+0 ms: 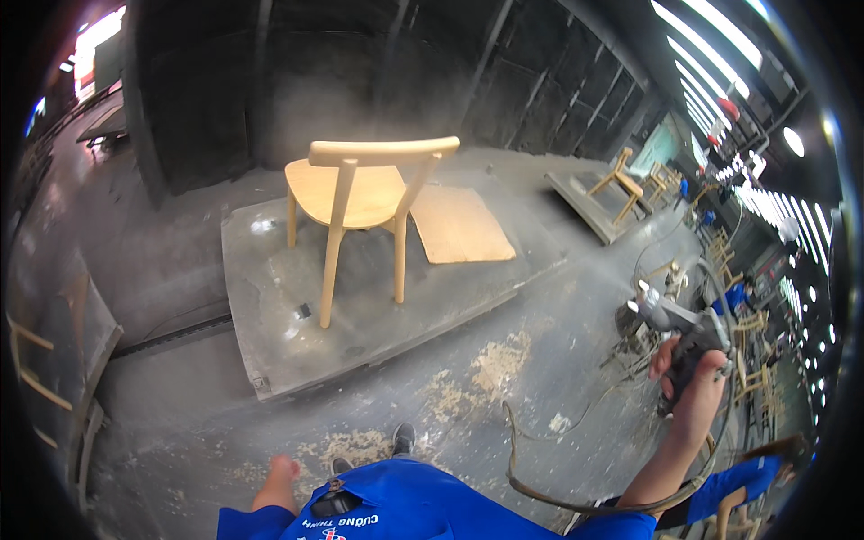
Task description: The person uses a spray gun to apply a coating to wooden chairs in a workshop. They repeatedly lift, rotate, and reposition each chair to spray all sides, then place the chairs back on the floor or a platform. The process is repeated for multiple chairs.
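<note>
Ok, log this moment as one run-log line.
right hand: gripping spray gun with hose | left hand: empty, hanging down | wooden chair: upright on platform | board beside it

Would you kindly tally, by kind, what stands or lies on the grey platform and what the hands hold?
Wooden chair on the platform: 1
Flat board: 1
Small dark block: 1
Power tool gripped by the right hand: 1
Left hand, holding nothing: 0
Total: 4

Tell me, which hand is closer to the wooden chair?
Left. The left hand hangs low by the blue apron, just below the platform where the wooden chair stands. The right hand is farther off to the right, gripping a grey power tool.
</note>
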A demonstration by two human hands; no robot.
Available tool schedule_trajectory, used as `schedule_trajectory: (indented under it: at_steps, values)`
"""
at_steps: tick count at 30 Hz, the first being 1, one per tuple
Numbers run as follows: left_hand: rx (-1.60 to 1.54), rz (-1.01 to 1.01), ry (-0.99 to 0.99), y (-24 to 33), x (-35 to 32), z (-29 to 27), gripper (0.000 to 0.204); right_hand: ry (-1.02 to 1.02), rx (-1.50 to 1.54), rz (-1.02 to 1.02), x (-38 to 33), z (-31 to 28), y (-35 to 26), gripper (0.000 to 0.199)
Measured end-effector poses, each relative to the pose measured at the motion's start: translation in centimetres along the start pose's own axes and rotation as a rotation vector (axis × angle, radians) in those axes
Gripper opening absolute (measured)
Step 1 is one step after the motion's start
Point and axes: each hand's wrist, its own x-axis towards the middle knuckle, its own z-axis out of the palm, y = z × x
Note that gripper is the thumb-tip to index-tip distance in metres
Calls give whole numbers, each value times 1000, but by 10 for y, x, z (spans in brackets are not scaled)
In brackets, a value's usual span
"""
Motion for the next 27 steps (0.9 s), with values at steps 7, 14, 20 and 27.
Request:
schedule_trajectory:
  at_steps: [7,14,20,27]
  values:
    - [453,446,-285,114,-95,162,25,308,45,197,-33,9,87,58]
    - [531,216,-179,112,-113,164,31,153,23,687,-67,28,220,50]
    - [321,44,31,95,-84,87,28,319,284,763,-76,29,270,56]
    - [360,98,96,112,-111,98,28,-9,341,665,-39,21,285,75]
